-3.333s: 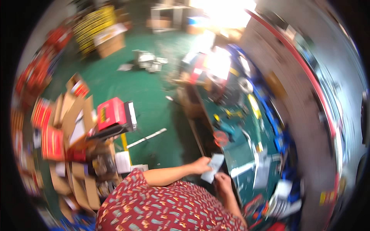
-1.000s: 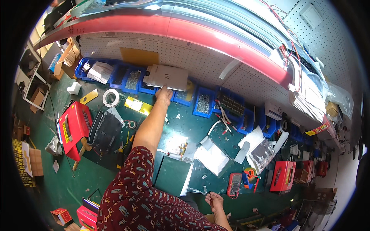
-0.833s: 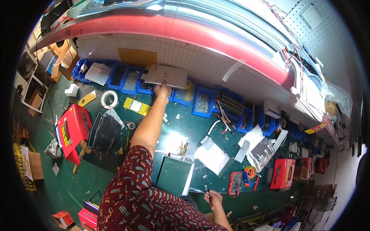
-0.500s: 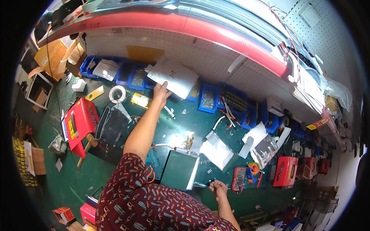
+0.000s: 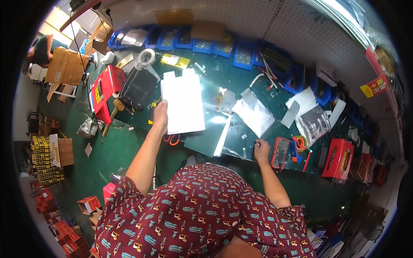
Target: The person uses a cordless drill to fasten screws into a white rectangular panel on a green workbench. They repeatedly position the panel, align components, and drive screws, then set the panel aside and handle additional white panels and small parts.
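Observation:
A bright white flat rectangular panel (image 5: pixel 185 103) with small tabs on its top edge is held up over the bench. My left hand (image 5: pixel 160 117) grips it by its left edge, fingers hidden behind it. My right hand (image 5: pixel 261 151) rests at the bench's front edge with its fingers curled; whatever is in them is too small to make out. Just right of that hand lies a red multimeter (image 5: pixel 280 152). A dark green flat slab (image 5: pixel 202 142) with a white strip (image 5: pixel 222 136) along its side lies between my hands. Beyond is a silvery flat pack (image 5: pixel 254 114).
Blue parts bins (image 5: pixel 244 55) line the back. On the left are a red machine (image 5: pixel 105 88), a black case (image 5: pixel 138 88) and a mallet (image 5: pixel 114 114). A tape roll (image 5: pixel 300 142) and another red machine (image 5: pixel 337 159) sit right. A person stands behind a cardboard box (image 5: pixel 66 66), far left.
My left hand has drawn the white panel from over the back bins toward me and raised it upright. My right hand stays by the multimeter. The view has shifted, showing more of my shirt.

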The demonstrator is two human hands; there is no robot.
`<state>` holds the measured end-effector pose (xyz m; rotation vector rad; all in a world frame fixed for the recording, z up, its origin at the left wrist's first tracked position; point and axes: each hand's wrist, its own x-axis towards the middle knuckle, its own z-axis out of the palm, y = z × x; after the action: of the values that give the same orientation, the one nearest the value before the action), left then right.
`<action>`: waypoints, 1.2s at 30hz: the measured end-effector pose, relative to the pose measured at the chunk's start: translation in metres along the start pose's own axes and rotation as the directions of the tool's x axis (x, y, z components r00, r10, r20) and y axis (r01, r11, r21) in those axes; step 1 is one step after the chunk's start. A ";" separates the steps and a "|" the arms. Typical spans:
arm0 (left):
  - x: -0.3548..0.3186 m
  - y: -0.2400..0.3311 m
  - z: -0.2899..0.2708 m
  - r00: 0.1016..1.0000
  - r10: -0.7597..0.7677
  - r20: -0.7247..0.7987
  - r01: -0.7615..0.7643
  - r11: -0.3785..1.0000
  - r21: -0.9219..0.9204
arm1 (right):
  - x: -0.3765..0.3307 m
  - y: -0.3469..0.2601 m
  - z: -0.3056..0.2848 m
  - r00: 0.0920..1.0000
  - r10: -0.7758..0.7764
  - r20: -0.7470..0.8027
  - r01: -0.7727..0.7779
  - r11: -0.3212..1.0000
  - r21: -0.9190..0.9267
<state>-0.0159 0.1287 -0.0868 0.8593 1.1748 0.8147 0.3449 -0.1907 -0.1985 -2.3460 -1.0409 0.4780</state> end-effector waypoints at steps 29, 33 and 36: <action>-0.069 -0.064 -0.038 0.960 -0.263 0.098 0.224 0.928 0.298 | -0.047 -0.198 0.054 0.815 -0.431 0.387 0.509 0.852 -0.122; -0.060 -0.062 -0.046 0.964 -0.231 0.127 0.185 0.936 0.299 | -0.043 -0.198 0.065 0.789 -0.419 0.449 0.535 0.828 -0.169; -0.053 -0.062 -0.052 0.958 -0.246 0.150 0.178 0.914 0.364 | -0.041 -0.194 0.067 0.791 -0.409 0.455 0.536 0.821 -0.195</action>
<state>-0.0710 0.0614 -0.1280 1.0515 1.2324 0.3380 0.1738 -0.0906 -0.1332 -2.1534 -1.9782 0.6336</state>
